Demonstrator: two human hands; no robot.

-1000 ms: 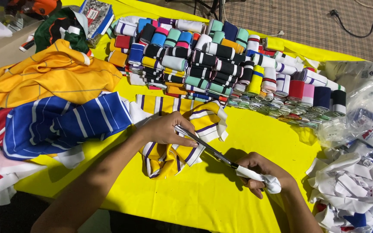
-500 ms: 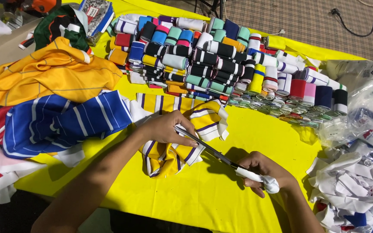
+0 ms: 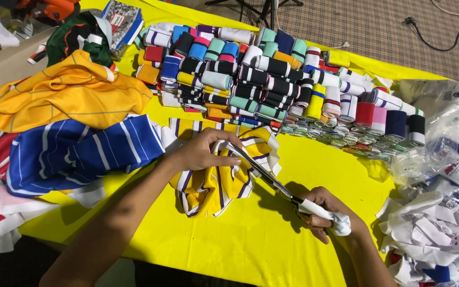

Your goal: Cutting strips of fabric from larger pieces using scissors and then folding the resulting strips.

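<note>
**Scissors on a Striped Cloth**

Yellow covers the whole tabletop (image 3: 229,250), and it is bright as a lemon. Near the bottom right of the frame, the right hand (image 3: 325,212) is closed around the white-wrapped handle of the scissors (image 3: 272,178). The long blades point up and left, to the middle of the frame. There the left hand (image 3: 203,151) pinches the edge of a yellow cloth with purple and white stripes (image 3: 213,180), right where the blade tips touch it. The cloth lies bunched up on the tabletop under that hand.

At the lower right sits a heap of white scraps (image 3: 431,239), with clear plastic bags (image 3: 442,122) above it. On the left lie a blue shirt with white stripes (image 3: 81,154) and, farther back, an orange-yellow shirt (image 3: 70,93). Across the top middle are many small rolls of striped ribbed bands (image 3: 272,79), stacked in rows.
</note>
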